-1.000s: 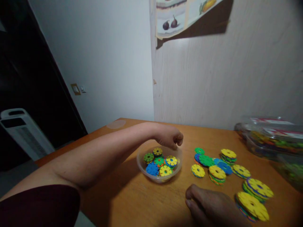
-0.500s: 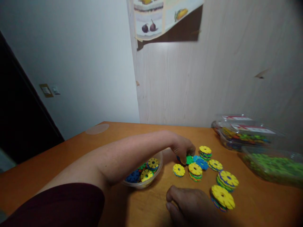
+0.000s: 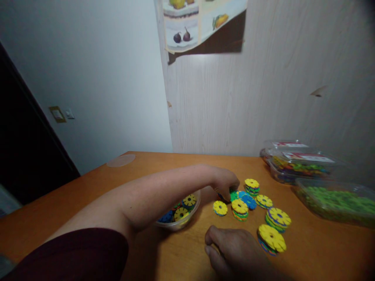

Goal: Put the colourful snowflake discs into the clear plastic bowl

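My left hand (image 3: 227,184) reaches across the table, its fingers bent down and closed about a green notched disc (image 3: 234,196). Its fingertips are partly hidden. Blue notched discs (image 3: 248,201) lie just right of it, and a yellow notched disc (image 3: 220,208) lies in front. My right hand (image 3: 231,246) is curled low over the table, thumb close to the index finger, with nothing visible in it. Stacks of discs topped with yellow (image 3: 272,237) stand to its right. Under my left forearm, a clear plastic bowl (image 3: 179,225) holds more discs and is partly covered.
At the right stand a clear tub of green pieces (image 3: 334,201) and lidded clear boxes (image 3: 301,166) of coloured pieces. A round translucent lid (image 3: 121,160) lies at the table's far left. Behind the orange-brown table (image 3: 88,199) rises a wall with a picture sheet.
The whole view has shifted slightly. My left hand stays at the green disc with little movement. My right hand keeps its curled shape in nearly the same place.
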Motion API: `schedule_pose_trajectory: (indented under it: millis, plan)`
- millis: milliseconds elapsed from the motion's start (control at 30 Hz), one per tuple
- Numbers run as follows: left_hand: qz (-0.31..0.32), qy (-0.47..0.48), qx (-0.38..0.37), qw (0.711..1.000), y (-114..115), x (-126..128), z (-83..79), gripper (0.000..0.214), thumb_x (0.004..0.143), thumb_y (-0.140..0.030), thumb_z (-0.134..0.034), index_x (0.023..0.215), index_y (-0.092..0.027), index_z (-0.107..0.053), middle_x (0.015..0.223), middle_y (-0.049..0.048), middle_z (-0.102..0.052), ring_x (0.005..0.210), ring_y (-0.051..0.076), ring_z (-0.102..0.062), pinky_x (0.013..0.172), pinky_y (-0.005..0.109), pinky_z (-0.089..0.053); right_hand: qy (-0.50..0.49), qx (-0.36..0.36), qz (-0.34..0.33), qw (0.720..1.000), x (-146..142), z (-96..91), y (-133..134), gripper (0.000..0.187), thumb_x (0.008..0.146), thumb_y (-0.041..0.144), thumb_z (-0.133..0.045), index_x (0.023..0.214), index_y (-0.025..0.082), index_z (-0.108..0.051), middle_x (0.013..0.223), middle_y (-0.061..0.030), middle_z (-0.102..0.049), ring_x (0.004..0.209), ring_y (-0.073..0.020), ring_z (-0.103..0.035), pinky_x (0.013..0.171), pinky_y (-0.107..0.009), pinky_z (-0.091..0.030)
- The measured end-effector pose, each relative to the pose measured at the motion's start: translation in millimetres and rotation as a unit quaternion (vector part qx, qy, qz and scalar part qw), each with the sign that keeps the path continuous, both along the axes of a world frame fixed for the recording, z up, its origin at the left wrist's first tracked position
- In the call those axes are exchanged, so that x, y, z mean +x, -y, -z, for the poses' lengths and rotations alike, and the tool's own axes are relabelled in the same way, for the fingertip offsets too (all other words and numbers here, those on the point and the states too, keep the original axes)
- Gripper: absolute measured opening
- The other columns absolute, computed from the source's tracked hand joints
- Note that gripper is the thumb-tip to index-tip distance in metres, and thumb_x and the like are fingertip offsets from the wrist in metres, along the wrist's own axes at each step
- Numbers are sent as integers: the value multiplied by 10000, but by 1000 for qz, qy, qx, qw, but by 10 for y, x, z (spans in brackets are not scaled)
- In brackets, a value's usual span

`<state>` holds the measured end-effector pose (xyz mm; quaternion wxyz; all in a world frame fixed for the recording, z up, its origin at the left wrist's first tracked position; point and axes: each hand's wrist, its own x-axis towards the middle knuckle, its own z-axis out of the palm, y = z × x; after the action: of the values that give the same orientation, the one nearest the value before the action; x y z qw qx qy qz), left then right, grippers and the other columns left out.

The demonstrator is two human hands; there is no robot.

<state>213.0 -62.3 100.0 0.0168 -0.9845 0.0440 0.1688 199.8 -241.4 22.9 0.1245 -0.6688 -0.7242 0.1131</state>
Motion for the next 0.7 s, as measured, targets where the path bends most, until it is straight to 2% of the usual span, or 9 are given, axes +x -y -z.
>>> schedule_pose_trajectory:
  millis: [100,267,533,700]
  plan:
    - [2,14,-13,1000,-19,-3,-3,268,686,-295,-667,920,-165,-652,863,31,-678,695,153,-544,564,267,-357,-1,2,1,1000,-6,-22,11,167,841,274,-459,890,232,-614,792,-6,-717,707,-174,-638,561,-280,-243]
    - [-44,13,-74,996,-54,-21,-17,126,721,-221,-611,832,-166,-633,808,1,-658,701,129,-545,579,243,-360,-14,15,-1,1000,4,-18,9,156,839,269,-469,890,238,-613,780,2,-713,689,-162,-629,556,-280,-229]
    - [-53,16,-120,991,7,-144,7,279,694,-236,-649,961,-175,-599,879,0,-646,739,132,-553,616,237,-392,-29,47,-14,998,20,27,44,138,850,274,-464,876,241,-595,765,12,-704,679,-151,-627,554,-282,-209]
    - [-29,29,-148,988,106,-164,-5,405,701,-377,-710,1030,-172,-594,912,15,-625,766,140,-545,647,242,-404,-37,56,-13,998,14,-12,51,129,859,277,-462,868,252,-588,771,22,-703,678,-145,-620,554,-282,-199]
